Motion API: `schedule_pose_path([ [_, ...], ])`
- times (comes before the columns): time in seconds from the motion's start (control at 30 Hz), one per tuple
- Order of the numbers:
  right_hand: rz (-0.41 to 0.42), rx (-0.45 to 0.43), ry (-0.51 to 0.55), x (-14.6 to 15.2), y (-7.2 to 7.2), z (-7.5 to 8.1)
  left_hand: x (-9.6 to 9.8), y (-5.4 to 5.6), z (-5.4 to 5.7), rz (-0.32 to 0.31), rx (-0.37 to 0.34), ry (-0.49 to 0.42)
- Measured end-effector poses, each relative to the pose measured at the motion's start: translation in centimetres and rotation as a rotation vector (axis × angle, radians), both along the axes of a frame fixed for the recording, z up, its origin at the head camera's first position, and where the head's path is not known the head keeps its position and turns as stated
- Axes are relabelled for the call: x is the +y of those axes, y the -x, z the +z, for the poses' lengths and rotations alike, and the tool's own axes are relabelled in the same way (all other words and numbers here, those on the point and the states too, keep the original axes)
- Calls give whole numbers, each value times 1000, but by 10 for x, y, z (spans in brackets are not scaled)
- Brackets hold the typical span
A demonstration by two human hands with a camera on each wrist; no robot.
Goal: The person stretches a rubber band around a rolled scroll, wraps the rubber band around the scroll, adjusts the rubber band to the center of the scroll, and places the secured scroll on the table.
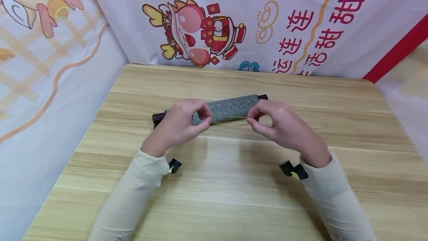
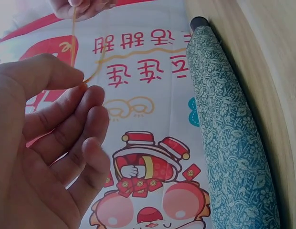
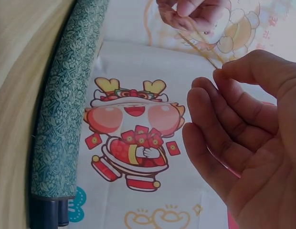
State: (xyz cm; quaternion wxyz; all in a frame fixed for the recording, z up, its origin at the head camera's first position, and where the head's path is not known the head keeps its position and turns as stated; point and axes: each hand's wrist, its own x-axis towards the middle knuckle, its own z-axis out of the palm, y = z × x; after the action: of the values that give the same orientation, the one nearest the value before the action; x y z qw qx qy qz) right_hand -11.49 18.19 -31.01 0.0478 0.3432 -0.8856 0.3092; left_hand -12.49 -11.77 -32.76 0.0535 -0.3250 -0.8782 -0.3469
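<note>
At the left, the left hand (image 1: 180,124) pinches a thin yellow string (image 2: 73,38) between thumb and finger. In the middle, this string goes across from one hand to the other, in two strands. Behind it, a rolled scroll (image 1: 230,106) with green patterned cover and dark ends lies slanted on the wooden table (image 1: 214,196). At the right, the right hand (image 1: 284,125) pinches the same string with its fingertips.

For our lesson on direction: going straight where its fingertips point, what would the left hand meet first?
The left hand would probably meet the right hand first, facing it along the thin cord both pinch, though exact depth is unclear.
</note>
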Motion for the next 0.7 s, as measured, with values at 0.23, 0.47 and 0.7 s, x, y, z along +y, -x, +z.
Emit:
schedule_pose_path([
  [0.23,-16,-45,-23,2,3,2,4,-1,-2,-15,-43,45],
  [0.47,-36,-95,-72,5,7,1,3,1,-6,-12,-82,58],
  [0.7,-48,-120,-80,7,10,-1,3,2,-8,-14,-110,90],
])
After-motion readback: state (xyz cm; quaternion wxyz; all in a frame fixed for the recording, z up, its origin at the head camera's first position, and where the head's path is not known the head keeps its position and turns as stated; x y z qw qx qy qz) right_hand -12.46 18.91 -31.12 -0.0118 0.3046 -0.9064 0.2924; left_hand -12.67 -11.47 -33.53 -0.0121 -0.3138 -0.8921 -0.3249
